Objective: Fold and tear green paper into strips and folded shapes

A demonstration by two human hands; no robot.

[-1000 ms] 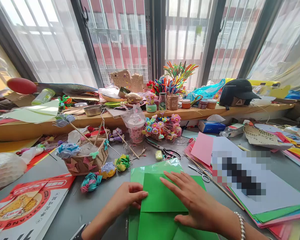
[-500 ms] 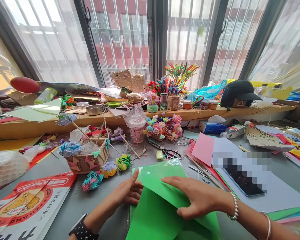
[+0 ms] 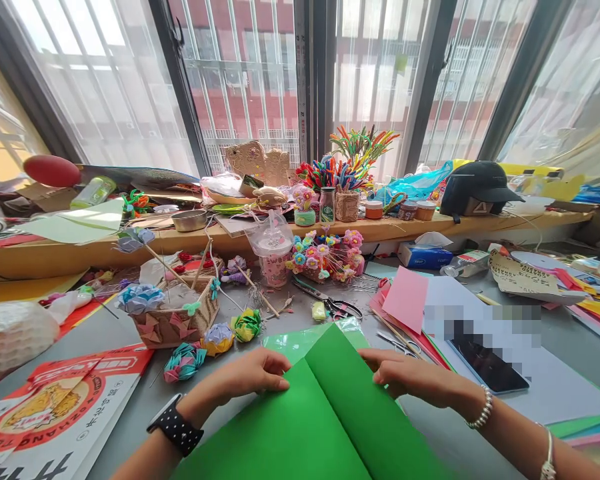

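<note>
A large green sheet of paper (image 3: 300, 420) with a diagonal crease is raised in front of me, its pointed corner facing away. My left hand (image 3: 257, 377) pinches its left edge between thumb and fingers. On the opposite edge, my right hand (image 3: 410, 377) grips the paper, thumb in front and fingers partly behind. Behind the raised corner a clear plastic sleeve (image 3: 285, 341), green inside, lies on the grey table. Small scissors (image 3: 403, 343) rest just beyond my right hand. Several folded paper flowers (image 3: 185, 362) lie beyond my left hand.
A box of paper flowers (image 3: 175, 320) stands left of a lidded cup (image 3: 274, 260). Large scissors (image 3: 337, 307) lie at the middle. At right, a phone (image 3: 485, 357) rests on stacked coloured paper (image 3: 570, 387). A printed paper bag (image 3: 55, 407) covers the left front.
The green sheet has been lifted and opened out along its crease, hiding more of the sleeve. My hands have moved apart, from resting over the paper to holding its two edges.
</note>
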